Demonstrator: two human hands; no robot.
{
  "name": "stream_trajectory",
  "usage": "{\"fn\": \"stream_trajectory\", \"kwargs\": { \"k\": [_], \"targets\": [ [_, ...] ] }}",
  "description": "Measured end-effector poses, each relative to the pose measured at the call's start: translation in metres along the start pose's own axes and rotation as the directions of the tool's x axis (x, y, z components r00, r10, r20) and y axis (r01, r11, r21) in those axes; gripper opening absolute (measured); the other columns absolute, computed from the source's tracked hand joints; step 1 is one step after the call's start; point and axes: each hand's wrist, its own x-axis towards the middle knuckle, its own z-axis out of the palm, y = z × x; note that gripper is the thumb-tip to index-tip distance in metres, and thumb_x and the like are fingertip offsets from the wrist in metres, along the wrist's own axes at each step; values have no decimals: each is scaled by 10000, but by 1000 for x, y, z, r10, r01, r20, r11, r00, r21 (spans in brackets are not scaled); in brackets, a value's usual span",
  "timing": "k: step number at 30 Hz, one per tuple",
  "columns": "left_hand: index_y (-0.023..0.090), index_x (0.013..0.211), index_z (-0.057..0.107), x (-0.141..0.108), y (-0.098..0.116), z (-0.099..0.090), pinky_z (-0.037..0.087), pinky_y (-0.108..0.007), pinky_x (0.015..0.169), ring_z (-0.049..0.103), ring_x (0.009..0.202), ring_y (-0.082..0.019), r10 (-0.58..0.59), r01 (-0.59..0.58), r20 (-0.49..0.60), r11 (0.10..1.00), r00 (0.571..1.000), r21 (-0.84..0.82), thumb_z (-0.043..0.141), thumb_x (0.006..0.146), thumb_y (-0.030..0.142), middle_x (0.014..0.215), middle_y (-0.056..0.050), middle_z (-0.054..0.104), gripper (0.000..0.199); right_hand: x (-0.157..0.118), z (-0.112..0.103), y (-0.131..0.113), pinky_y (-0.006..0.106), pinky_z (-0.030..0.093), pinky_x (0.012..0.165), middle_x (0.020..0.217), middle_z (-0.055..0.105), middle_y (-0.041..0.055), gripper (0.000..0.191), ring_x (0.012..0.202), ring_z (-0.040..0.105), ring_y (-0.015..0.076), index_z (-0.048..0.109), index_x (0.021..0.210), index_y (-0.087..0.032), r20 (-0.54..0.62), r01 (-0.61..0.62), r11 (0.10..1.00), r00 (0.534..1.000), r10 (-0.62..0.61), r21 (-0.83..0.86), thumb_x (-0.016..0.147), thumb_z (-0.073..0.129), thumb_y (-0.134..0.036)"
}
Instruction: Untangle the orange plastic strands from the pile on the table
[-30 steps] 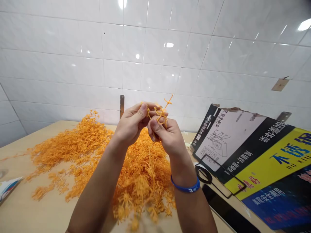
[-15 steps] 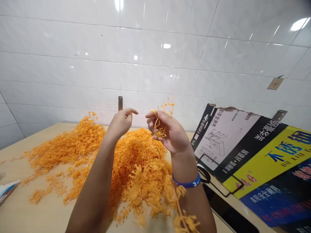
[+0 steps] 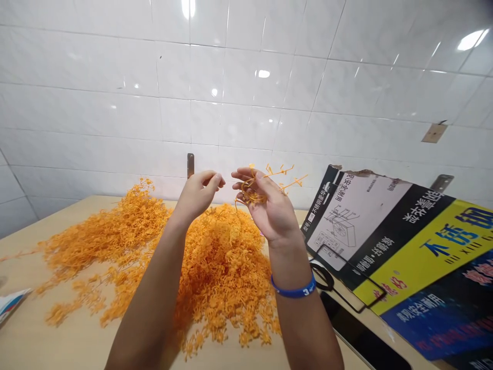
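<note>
An orange plastic sprig [image 3: 252, 192] lies across the palm and fingers of my right hand [image 3: 273, 205], its thin tips sticking out past the thumb. That hand has a blue wristband and is turned palm up with its fingers curled round the sprig. To its left, my left hand [image 3: 200, 192] is closed with thumb and fingers together; what it pinches, if anything, is too small to make out. The hands are apart. Below them a large heap of orange sprigs [image 3: 227, 262] covers the middle of the table, and another heap [image 3: 111, 231] spreads to the left.
On the right a printed cardboard box [image 3: 419, 257] leans near the wall, with a black wire frame [image 3: 346, 303] before it. A dark phone [image 3: 365, 334] lies on the table [image 3: 77, 344]. A white packet [image 3: 13, 303] is at the left edge. Behind is a tiled wall.
The left hand's extended finger has curled in, and the hand moved slightly right. The right hand's fingers have spread a little. Orange strands that hung beside the right forearm have gone from there.
</note>
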Motion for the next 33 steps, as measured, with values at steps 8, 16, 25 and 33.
{"fn": "stream_trajectory", "kwargs": {
  "k": [8, 16, 25, 33],
  "targets": [
    [161, 1059, 662, -20, 34, -1, 523, -248, 775, 659, 907, -144, 240, -103, 324, 916, 915, -387, 567, 899, 344, 1094, -81, 687, 262, -1, 3, 0, 367, 500, 890, 1164, 673, 21, 264, 1049, 601, 183, 700, 954, -263, -14, 59, 998, 998, -59, -29, 953, 467, -389],
    [151, 1024, 631, -18, 28, 1, 522, -238, 588, 655, 605, -97, 217, 172, 540, 796, 813, -580, 574, 891, 335, 900, -46, 656, 235, -5, 3, 0, 310, 566, 659, 1231, 635, 35, 268, 1071, 602, 205, 666, 963, -266, 123, 38, 999, 992, -40, 16, 940, 491, -467],
    [153, 836, 653, -17, 31, -5, 475, -252, 625, 555, 643, -99, 234, 133, 556, 830, 798, -541, 631, 825, 279, 724, -7, 590, 128, -4, 5, 2, 248, 539, 532, 1166, 648, 45, 276, 947, 623, 177, 661, 900, -249, 98, 67, 996, 993, -61, -62, 936, 500, -470],
    [159, 812, 666, -16, 27, -1, 465, -244, 626, 527, 704, -107, 143, 143, 465, 838, 874, -526, 645, 784, 261, 813, -26, 602, 107, 0, 4, 4, 359, 551, 791, 1066, 687, 43, 271, 965, 639, 186, 629, 875, -247, 50, 140, 986, 989, -136, -95, 930, 497, -477]
  ]
}}
